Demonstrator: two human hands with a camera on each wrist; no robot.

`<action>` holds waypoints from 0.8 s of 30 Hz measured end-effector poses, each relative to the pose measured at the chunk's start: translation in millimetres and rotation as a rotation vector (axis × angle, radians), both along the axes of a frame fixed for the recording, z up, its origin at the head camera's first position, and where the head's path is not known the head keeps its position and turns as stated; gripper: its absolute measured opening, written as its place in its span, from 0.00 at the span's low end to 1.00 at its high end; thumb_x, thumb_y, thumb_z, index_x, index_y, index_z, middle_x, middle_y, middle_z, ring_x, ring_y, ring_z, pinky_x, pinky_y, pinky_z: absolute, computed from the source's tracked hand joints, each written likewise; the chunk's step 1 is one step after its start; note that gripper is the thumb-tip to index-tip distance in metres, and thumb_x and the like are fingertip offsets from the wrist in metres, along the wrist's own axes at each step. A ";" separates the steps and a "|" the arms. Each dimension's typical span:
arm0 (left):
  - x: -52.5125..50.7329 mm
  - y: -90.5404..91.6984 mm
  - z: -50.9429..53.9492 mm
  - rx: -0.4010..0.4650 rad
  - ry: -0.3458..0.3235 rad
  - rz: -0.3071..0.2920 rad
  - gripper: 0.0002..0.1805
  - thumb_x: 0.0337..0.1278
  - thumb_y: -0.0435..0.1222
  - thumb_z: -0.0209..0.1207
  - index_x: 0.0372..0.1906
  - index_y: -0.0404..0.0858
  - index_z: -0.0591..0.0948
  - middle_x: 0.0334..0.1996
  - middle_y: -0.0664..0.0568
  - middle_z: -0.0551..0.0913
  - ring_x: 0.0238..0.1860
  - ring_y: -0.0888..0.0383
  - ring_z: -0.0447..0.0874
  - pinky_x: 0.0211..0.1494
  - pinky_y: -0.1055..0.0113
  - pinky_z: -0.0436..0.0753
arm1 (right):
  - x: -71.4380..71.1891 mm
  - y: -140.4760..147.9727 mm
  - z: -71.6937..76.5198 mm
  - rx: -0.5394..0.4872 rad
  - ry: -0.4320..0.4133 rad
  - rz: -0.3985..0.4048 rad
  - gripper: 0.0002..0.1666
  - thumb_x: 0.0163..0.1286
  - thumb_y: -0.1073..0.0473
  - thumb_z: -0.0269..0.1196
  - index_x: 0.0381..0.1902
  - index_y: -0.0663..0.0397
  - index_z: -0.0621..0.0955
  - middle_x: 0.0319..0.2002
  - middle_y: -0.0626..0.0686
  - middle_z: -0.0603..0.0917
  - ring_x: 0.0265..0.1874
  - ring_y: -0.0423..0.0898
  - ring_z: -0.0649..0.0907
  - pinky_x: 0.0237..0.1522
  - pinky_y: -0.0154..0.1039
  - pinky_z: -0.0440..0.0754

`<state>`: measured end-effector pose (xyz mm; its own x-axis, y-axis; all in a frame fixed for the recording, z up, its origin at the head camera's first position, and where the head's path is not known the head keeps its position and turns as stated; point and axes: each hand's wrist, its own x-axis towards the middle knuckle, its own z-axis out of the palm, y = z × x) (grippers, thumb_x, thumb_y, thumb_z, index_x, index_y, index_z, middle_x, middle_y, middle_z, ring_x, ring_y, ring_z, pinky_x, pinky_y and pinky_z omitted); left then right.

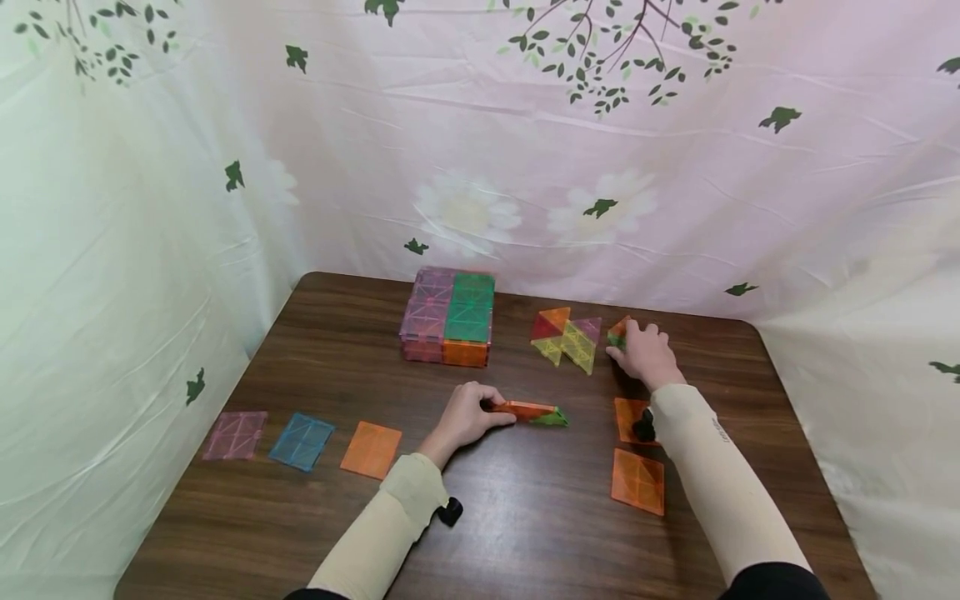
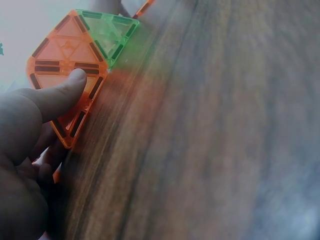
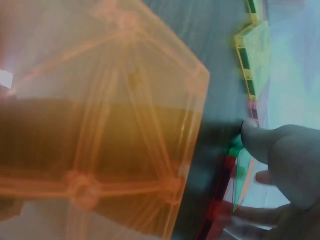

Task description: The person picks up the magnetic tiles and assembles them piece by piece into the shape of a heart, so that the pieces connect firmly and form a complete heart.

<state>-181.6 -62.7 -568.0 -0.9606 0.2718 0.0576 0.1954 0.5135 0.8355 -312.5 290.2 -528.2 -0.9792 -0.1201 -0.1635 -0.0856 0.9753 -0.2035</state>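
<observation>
My left hand (image 1: 467,414) pinches a row of joined magnetic triangle tiles (image 1: 528,409), thumb on the near face. In the left wrist view, two orange triangle tiles (image 2: 67,42) meet edge to edge, with a green triangle tile (image 2: 110,35) at the far end. The strip stands tilted on the table. At the back right, my right hand (image 1: 649,357) grips small orange and green triangle tiles (image 1: 617,333) between thumb and fingers. The right wrist view shows a green tile (image 3: 242,167) by the thumb and a red piece (image 3: 218,200) beside it; their join is hidden.
A box-like stack of purple, green and orange tiles (image 1: 471,304) stands at the back. Right of it lie several triangle tiles (image 1: 577,343). Purple (image 1: 236,435), blue (image 1: 302,442) and orange (image 1: 372,449) squares lie left; two orange squares (image 1: 638,481) lie near my right forearm.
</observation>
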 end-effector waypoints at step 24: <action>2.2 0.3 4.1 -0.002 -0.003 -0.003 0.08 0.56 0.45 0.78 0.31 0.49 0.89 0.33 0.61 0.85 0.36 0.63 0.79 0.44 0.65 0.80 | 2.2 28.1 20.4 -0.094 0.122 -0.017 0.22 0.80 0.63 0.44 0.59 0.81 0.63 0.33 0.77 0.77 0.31 0.69 0.84 0.32 0.61 0.84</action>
<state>-179.4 -62.4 -563.9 -0.9599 0.2749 0.0544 0.1948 0.5150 0.8348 -310.3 318.3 -507.8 -0.9931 -0.1127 -0.0322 -0.0991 0.9539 -0.2835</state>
